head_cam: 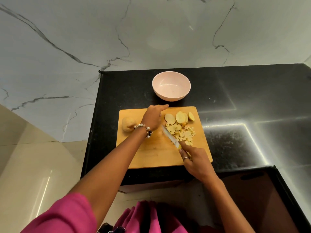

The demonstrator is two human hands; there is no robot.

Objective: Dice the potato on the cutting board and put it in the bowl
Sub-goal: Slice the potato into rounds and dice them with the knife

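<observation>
1. Your desk (252, 101) is the black stone top, and everything you need sits on it ahead of your hands.
2. The cutting board (151, 153) lies under both hands, its long side running left to right.
3. The bowl (171, 86) stands just beyond the board's far edge, past your left fingertips. Nothing shows inside it, so no potato has gone in yet.
4. Your left hand (152, 117) hovers over the middle of the board, fingers stretched forward and holding nothing. The uncut potato half (128, 125) lies just left of that wrist, nearest this hand.
5. Your right hand (196, 161) is wrapped round the knife (170, 137) handle, forefinger along the top. The blade points away and to the left, so its long axis runs diagonally toward your left hand.
6. The potato slices (179, 117) lie just right of your left fingers, beyond the blade tip.
7. The diced potato (182, 133) is piled right against the blade's right side. I judge the next cut turns on your left hand bringing slices rightward under that edge.
</observation>
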